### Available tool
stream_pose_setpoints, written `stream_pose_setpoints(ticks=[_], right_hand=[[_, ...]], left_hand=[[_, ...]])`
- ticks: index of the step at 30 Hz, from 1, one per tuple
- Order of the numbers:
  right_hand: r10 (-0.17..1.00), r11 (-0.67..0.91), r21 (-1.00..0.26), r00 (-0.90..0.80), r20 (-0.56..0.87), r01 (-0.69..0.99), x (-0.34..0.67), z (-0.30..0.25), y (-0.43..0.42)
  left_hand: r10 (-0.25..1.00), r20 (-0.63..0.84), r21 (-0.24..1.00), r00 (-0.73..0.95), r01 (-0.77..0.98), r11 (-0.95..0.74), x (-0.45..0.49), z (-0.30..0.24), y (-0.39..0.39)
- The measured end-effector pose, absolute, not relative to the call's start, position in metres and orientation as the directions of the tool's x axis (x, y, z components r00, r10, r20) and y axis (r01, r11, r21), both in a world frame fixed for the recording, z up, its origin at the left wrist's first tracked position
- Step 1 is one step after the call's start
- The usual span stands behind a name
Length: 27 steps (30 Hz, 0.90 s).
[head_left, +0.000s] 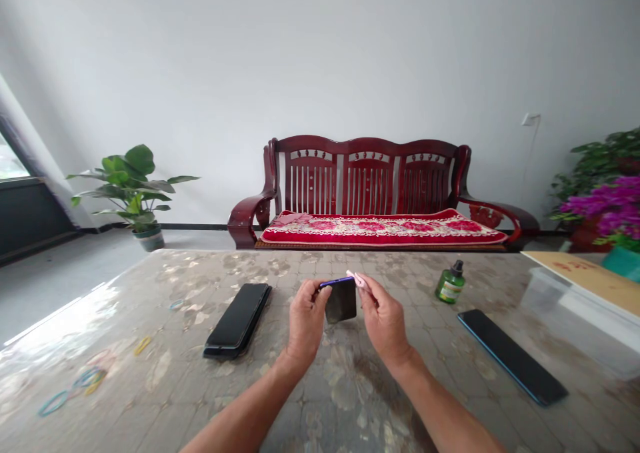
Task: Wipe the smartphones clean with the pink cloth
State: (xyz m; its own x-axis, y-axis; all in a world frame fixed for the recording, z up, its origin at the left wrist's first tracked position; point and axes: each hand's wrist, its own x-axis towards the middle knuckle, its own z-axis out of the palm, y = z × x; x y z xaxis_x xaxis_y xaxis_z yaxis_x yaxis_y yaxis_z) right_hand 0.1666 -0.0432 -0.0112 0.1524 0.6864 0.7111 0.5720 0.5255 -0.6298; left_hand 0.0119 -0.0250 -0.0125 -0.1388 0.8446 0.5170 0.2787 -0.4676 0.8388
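A dark smartphone [341, 301] with a blue-purple edge is held up over the table, its black face toward me. My left hand [307, 316] pinches its upper left corner between thumb and fingers. At the upper right corner, my right hand [384, 316] is closed on a small pale pink cloth [358, 281], which touches the phone's edge. Most of the cloth is hidden by the fingers. Left of my hands lies a stack of black phones [238, 319]. A single phone with a blue rim [512, 356] lies to the right.
A green bottle with a black cap [451, 283] stands right of my hands. Beyond it is a clear plastic box [565, 313] with a tan board on top. Coloured rubber bands [90, 377] lie at left on the patterned tablecloth [200, 413]. A wooden sofa [367, 173] stands behind.
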Motion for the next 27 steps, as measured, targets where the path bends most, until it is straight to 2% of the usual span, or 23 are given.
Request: stream_pose_setpoints(ticks=[5, 9, 12, 14, 17, 20, 27], right_hand=[[0.701, 0.487, -0.665, 0.2, 0.684, 0.567, 0.166, -0.021, -0.039], [0.66, 0.483, -0.572, 0.154, 0.735, 0.663, 0.166, -0.019, -0.039], [0.635, 0.478, -0.45, 0.057, 0.77, 0.755, 0.163, -0.013, -0.044], [0.633, 0.473, -0.36, -0.026, 0.774, 0.804, 0.16, -0.01, -0.047], [0.638, 0.49, -0.215, -0.181, 0.748, 0.845, 0.155, -0.01, -0.053], [0.637, 0.521, -0.094, -0.314, 0.704, 0.848, 0.152, -0.014, -0.056], [0.652, 0.515, -0.046, -0.355, 0.67, 0.856, 0.154, -0.019, -0.057]], left_hand=[[0.89, 0.391, 0.919, -0.232, 0.06, -0.389, 0.025, -0.021, -0.029], [0.894, 0.364, 0.928, -0.262, 0.025, -0.371, 0.027, -0.032, -0.032], [0.895, 0.4, 0.916, -0.2, 0.109, -0.385, 0.014, -0.041, -0.032], [0.886, 0.453, 0.875, -0.097, 0.238, -0.421, 0.0, -0.046, -0.032], [0.823, 0.551, 0.692, 0.135, 0.477, -0.542, -0.021, -0.05, -0.032], [0.806, 0.525, 0.571, 0.275, 0.588, -0.573, -0.031, -0.051, -0.035], [0.808, 0.511, 0.5, 0.294, 0.662, -0.558, -0.023, -0.048, -0.038]])
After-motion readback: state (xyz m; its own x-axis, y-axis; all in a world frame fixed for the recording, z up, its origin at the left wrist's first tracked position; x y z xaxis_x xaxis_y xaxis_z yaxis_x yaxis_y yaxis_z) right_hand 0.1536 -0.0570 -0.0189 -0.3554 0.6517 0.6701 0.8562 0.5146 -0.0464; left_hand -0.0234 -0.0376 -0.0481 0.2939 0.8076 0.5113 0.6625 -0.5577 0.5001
